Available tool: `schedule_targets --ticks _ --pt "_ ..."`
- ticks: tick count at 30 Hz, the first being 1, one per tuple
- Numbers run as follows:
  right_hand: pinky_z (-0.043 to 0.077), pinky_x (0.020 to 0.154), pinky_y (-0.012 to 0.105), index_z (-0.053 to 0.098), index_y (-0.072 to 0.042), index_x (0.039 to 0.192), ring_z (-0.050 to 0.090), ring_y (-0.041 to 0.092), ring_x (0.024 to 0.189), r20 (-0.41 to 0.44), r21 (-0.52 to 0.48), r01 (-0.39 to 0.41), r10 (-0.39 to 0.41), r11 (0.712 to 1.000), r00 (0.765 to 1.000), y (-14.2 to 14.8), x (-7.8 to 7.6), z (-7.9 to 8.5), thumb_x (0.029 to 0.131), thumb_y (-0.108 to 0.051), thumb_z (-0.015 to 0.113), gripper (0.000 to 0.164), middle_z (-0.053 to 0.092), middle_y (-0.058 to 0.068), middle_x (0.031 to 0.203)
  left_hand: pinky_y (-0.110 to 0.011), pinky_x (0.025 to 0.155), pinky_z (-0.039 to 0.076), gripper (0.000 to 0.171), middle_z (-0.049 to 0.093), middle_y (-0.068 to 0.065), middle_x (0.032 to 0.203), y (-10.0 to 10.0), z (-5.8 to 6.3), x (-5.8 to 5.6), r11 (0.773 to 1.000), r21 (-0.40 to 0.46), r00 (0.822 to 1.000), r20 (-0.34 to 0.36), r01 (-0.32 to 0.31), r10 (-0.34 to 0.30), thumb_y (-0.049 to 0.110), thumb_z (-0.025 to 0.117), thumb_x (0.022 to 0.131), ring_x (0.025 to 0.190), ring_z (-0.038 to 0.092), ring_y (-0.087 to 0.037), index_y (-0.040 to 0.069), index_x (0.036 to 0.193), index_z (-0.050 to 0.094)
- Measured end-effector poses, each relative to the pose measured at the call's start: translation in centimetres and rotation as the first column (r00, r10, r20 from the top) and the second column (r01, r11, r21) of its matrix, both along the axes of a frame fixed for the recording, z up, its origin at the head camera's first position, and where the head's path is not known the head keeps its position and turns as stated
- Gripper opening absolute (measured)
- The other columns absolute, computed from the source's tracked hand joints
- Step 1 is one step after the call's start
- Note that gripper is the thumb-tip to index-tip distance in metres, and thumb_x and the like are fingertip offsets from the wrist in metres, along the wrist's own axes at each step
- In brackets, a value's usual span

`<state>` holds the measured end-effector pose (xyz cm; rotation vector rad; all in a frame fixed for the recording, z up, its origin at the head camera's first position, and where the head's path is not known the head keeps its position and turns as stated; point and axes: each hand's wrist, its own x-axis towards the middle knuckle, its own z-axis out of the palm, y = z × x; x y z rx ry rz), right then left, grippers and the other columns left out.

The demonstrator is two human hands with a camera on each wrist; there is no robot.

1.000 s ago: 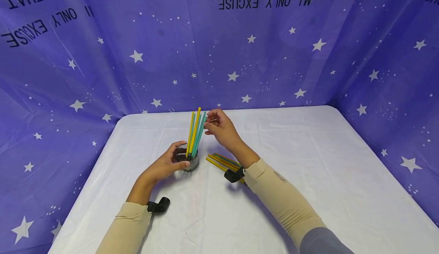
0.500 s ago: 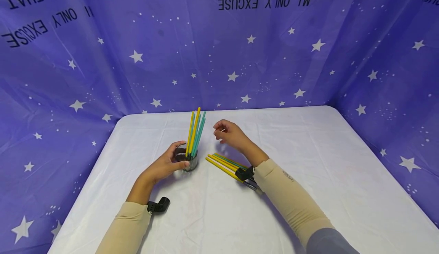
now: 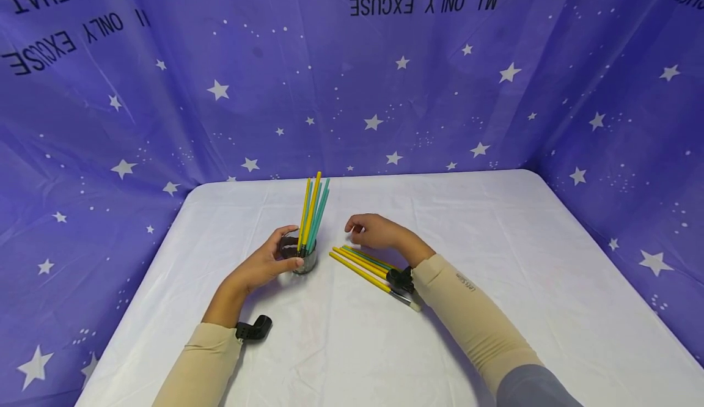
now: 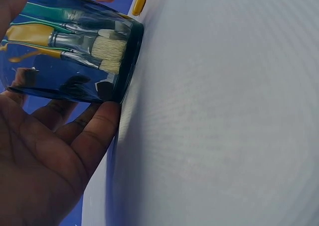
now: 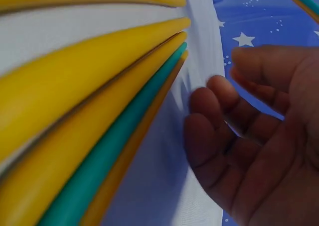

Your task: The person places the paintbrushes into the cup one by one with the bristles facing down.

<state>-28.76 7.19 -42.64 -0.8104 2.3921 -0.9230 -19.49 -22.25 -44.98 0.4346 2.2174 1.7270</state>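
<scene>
My left hand (image 3: 263, 266) grips a clear glass (image 3: 309, 263) from its left side, thumb in front and fingers behind. Several paintbrushes (image 3: 314, 211) with yellow and teal handles lean upright in it; through the glass wall in the left wrist view, pale bristles (image 4: 108, 54) point down at the base. My right hand (image 3: 379, 231) hovers with loosely bent fingers and holds nothing. Just in front of it, several more paintbrushes (image 3: 360, 267) lie fanned on the table, partly hidden by the wrist camera. In the right wrist view their handle ends (image 5: 182, 24) are close beside my fingers, apart from them.
A white cloth covers the table (image 3: 308, 346). Behind and on both sides hangs a purple curtain (image 3: 330, 89) with white stars. Black wrist cameras (image 3: 255, 328) sit on both forearms.
My right hand has drawn back from the brushes in the glass, moving right and down toward the brushes lying on the table. My left hand and the glass have stayed put.
</scene>
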Motion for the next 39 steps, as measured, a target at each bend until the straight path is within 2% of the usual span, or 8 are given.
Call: schedule_targets --ticks 7,13,26,31,39 --pt "0.046 0.076 0.032 0.063 -0.01 0.116 0.055 0.017 0.08 0.021 0.103 -0.107 0.105 0.989 0.994 0.0 0.3 0.0 0.098 -0.007 0.056 0.019 0.062 0.002 0.095 -0.054 0.11 0.026 0.081 0.046 -0.024 0.144 0.1 0.0 0.0 1.0 0.012 1.0 0.006 0.006 -0.006 0.014 0.072 0.092 0.133 0.044 -0.038 0.009 0.153 0.019" --pt "0.044 0.077 0.031 0.064 -0.009 0.113 0.052 0.016 0.081 0.024 0.131 -0.14 0.138 0.981 0.99 -0.2 0.1 -0.1 0.097 -0.003 0.055 0.02 0.059 0.002 0.091 -0.052 0.11 0.027 0.081 0.048 -0.022 0.143 0.0 -0.1 0.0 1.0 0.012 1.0 0.004 0.002 -0.002 0.014 0.072 0.092 0.132 0.045 -0.036 0.009 0.153 0.02" --pt "0.041 0.076 0.031 0.064 -0.013 0.112 0.049 0.016 0.08 0.063 0.17 -0.166 0.157 0.971 0.986 -0.7 -0.3 -0.4 0.094 0.0 0.054 0.024 0.055 0.003 0.089 -0.053 0.109 0.027 0.08 0.047 -0.023 0.143 0.1 0.0 0.1 1.0 0.017 1.0 -0.003 0.004 -0.004 0.013 0.072 0.092 0.132 0.045 -0.037 0.008 0.153 0.02" --pt "0.04 0.073 0.03 0.062 -0.012 0.112 0.047 0.015 0.077 0.037 0.175 -0.183 0.179 0.967 0.983 -0.8 -0.2 -0.3 0.094 0.001 0.052 0.025 0.052 0.002 0.085 -0.053 0.109 0.027 0.08 0.047 -0.024 0.143 0.1 0.1 0.1 1.0 0.019 1.0 0.0 0.002 -0.002 0.013 0.072 0.092 0.132 0.045 -0.038 0.009 0.153 0.021" --pt "0.039 0.071 0.029 0.063 -0.011 0.108 0.046 0.016 0.075 0.051 0.179 -0.147 0.14 0.973 0.989 -1.1 0.1 -0.1 0.094 0.002 0.056 0.021 0.05 0.002 0.082 -0.054 0.109 0.027 0.08 0.045 -0.024 0.144 0.0 0.1 0.1 1.0 0.014 1.0 0.002 0.005 -0.005 0.014 0.071 0.093 0.134 0.043 -0.039 0.01 0.153 0.02"
